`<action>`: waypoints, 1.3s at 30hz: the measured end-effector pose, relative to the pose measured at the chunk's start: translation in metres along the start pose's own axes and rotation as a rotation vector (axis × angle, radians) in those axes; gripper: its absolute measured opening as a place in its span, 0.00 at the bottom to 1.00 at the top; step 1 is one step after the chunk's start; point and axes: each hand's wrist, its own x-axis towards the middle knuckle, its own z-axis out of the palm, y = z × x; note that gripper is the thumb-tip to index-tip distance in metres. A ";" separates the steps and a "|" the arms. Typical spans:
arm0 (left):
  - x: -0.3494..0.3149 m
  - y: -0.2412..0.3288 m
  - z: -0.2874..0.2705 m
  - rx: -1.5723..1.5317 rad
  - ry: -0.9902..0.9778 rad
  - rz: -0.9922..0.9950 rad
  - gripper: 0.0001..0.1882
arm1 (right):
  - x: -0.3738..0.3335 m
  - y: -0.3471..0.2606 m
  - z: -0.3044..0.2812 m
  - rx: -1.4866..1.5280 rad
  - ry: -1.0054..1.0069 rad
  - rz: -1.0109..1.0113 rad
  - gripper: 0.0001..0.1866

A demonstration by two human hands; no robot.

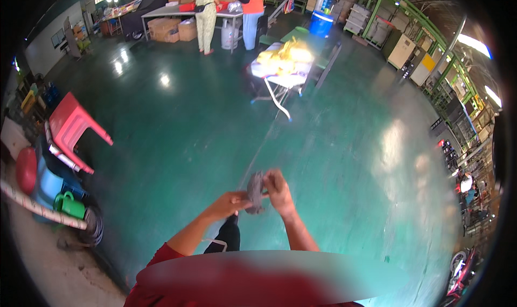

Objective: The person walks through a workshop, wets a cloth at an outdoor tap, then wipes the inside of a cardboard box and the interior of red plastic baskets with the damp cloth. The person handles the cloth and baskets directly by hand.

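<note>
A crumpled piece of grey cloth point(255, 194) hangs in front of my body, over the green floor. My left hand point(231, 203) grips its left side with closed fingers. On the other side my right hand point(278, 191) is bent over the cloth's upper right part, its fingers pinched together and slightly blurred. The cloth's exact kind is too smeared to make out. Below the hands, one of my legs point(228, 235) in dark trousers shows.
Ahead stands a small folding table point(280, 80) heaped with bright yellow items point(291, 51). Behind it is a blue drum point(321, 24). Two people stand at a long table point(168, 10). To the left are a pink plastic stool point(72, 125) and a green jug point(69, 205).
</note>
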 end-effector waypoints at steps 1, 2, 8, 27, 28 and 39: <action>0.043 0.016 -0.004 0.094 -0.027 -0.025 0.25 | 0.031 -0.001 -0.016 0.009 0.005 -0.054 0.08; 0.078 0.029 0.001 0.190 -0.054 -0.103 0.25 | 0.060 -0.002 -0.034 0.060 0.091 -0.003 0.12; 0.300 0.094 0.028 -0.390 0.025 -0.263 0.23 | 0.184 -0.007 -0.174 -0.296 0.259 0.032 0.14; 0.856 -0.107 -0.071 1.468 -0.667 -0.891 0.20 | 0.612 0.060 -0.770 -0.418 0.460 0.433 0.10; 0.863 -0.132 -0.065 1.622 -0.900 -1.050 0.24 | 0.634 0.079 -0.803 -0.604 0.398 0.538 0.10; 1.320 -0.033 0.030 0.858 -0.503 -0.668 0.28 | 0.698 0.204 -1.105 -0.552 0.560 1.118 0.17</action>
